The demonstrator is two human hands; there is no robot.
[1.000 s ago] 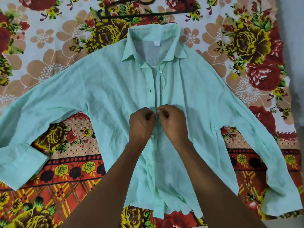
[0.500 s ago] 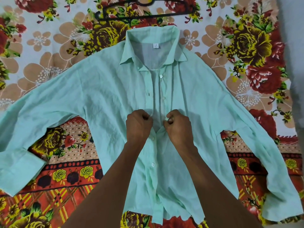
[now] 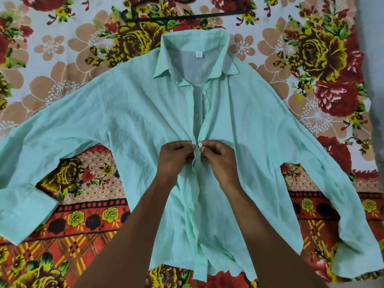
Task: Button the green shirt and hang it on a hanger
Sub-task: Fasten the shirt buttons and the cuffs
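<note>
Pinching the placket edges of the green shirt [image 3: 128, 121], spread flat on the floral sheet [image 3: 62, 59], your left hand [image 3: 176, 156] holds the buttonhole side while your right hand [image 3: 218, 156] should tilt the button [image 3: 200, 144] edgewise through.

Black hanger [image 3: 187, 16] cut off by top edge, hook mostly out of frame. Collar label [image 3: 198, 55] too small to read. Left sleeve cuff [image 3: 18, 217] runs off left edge. Both hands' fingertips curl under, pinch partly hidden.
</note>
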